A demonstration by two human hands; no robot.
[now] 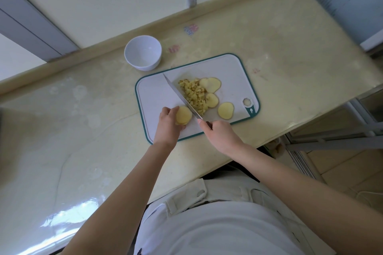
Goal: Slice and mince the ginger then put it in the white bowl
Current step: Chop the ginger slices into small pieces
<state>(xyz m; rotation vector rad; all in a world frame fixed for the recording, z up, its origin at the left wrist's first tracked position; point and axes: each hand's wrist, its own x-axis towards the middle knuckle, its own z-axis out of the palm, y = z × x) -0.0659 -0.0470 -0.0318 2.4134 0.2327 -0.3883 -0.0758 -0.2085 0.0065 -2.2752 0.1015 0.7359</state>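
A round white bowl (143, 52) is seen empty on the pale yellow countertop (62, 122), at eleven o'clock from the white, teal-rimmed cutting board (153, 97). Minced ginger (193, 94) and loose pale yellow ginger slices (226, 110) are spread over the board. A stack of slices (183, 115) is grasped by the left hand (169, 123). The long steel knife (181, 98) is gripped by the right hand (219, 134). No legible writing is seen.

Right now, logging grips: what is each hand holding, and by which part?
Right hand grips the knife by its handle. Left hand holds stacked ginger slices by their left edge.
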